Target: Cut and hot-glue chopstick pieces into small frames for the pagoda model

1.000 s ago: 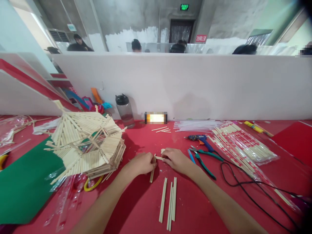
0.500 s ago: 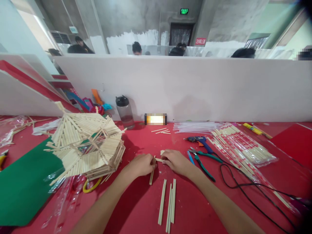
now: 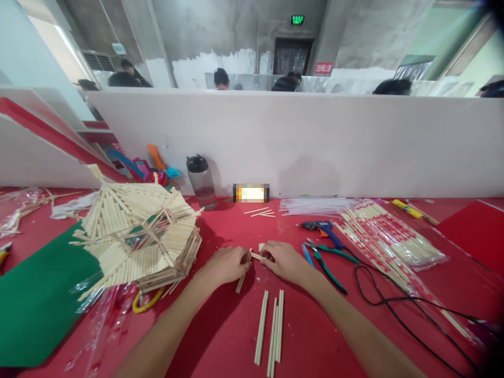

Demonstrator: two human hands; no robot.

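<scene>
Centrally, the left hand [image 3: 232,264] has its fingers closed on slanting wooden sticks [image 3: 240,284], while the right hand's [image 3: 284,258] fingers pinch a crosswise piece [image 3: 256,256], apparently to steady the junction. Loose sticks [image 3: 261,328] lie on the near surface [image 3: 220,338], seemingly for easy reach; a glue gun [image 3: 318,226] rests right, a stick-built model [image 3: 114,210] left.
</scene>
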